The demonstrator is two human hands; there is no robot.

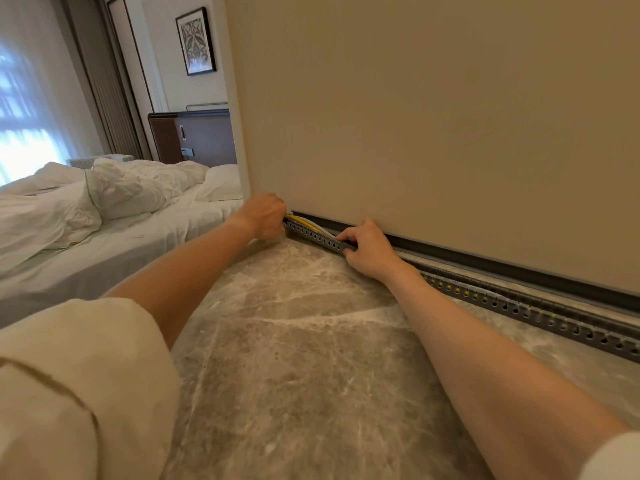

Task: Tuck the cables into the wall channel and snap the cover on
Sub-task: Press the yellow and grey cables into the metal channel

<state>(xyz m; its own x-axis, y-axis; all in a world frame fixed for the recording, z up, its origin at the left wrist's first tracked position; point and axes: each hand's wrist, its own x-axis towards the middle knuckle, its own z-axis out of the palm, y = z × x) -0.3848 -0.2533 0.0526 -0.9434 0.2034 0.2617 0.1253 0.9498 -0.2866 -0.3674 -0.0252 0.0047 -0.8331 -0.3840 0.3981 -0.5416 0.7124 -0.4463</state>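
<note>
The slotted grey cable channel (pixel 485 292) runs along the wall base. The left hand (pixel 265 216) grips its far end beside yellow and white cables (pixel 306 222). The right hand (pixel 369 249) pinches the channel's rim.

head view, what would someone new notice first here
Two bare arms reach across the marble floor to a perforated grey cable channel along the wall's foot. The left hand and right hand work its far end, where yellow and white cables show. An unmade bed lies left.
</note>
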